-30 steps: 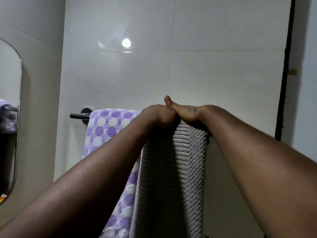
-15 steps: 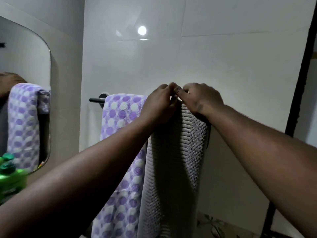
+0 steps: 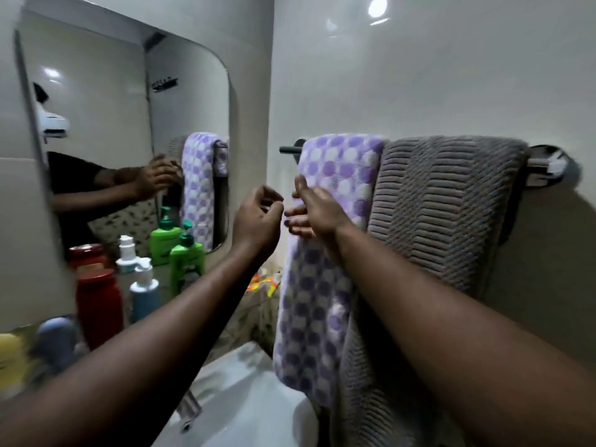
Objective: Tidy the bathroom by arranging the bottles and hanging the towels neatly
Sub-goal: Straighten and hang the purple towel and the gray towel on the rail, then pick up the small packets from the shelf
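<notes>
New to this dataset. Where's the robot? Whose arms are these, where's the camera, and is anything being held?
No robot here: a person works bare-handed, and a wide-angle camera on their head looks forward and down, so the arms are their own. A purple dotted towel and a grey towel hang side by side over a wall rail. The left hand and right hand hover near the purple one, fingers loose, holding nothing. A green bottle, a red bottle and others stand by the mirror, beside a sink.

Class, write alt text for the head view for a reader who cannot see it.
A left hand and right hand are raised, holding nothing, before a purple-dotted towel hung beside a grey ribbed towel on a wall rail. Bottles stand by a mirror at left.
</notes>
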Demonstrator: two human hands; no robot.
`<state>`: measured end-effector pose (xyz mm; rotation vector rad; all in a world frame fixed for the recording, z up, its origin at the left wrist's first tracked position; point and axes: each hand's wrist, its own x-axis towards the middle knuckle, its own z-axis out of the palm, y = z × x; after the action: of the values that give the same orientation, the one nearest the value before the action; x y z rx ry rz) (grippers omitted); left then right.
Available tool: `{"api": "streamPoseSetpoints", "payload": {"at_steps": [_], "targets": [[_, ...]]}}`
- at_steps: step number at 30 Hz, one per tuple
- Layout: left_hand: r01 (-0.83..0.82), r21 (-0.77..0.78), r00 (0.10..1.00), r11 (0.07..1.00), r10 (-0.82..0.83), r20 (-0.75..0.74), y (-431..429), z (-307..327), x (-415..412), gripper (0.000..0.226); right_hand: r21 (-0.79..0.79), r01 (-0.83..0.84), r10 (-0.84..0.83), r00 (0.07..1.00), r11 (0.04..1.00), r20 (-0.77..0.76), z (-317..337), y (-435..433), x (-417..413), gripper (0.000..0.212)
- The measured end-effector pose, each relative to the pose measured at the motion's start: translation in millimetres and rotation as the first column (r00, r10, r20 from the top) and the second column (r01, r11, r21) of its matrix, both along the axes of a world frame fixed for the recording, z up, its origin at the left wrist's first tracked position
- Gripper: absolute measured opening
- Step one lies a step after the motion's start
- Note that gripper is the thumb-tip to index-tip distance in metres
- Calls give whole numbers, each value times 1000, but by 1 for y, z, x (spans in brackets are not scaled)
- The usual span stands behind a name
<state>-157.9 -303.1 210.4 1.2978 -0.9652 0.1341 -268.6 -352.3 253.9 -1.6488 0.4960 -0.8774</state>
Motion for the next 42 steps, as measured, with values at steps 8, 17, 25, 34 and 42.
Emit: {"api": "streamPoseSetpoints", "payload": {"at_steps": [8, 17, 25, 34, 42], "targets": [[20, 293, 968, 956, 55, -244, -13, -88, 65, 10, 144, 63, -44, 991, 988, -129, -111, -34, 75, 44], [-125, 609, 909, 783, 336, -246, -60, -166, 106, 32, 170, 342, -277, 907, 924, -317, -180, -85, 105, 52], [-290, 646, 940, 706, 337, 54, -83, -199, 136, 51, 436, 407, -308, 909, 802, -283, -223, -87, 141, 62], [-57, 643, 894, 763, 326, -307, -98, -201, 158, 47, 644, 314, -243, 949, 698, -200, -233, -90, 166, 65], [109, 592, 850, 799, 234, -473, -93, -193, 145, 36, 651, 322, -270, 945, 687, -182, -224, -76, 159, 34]]}}
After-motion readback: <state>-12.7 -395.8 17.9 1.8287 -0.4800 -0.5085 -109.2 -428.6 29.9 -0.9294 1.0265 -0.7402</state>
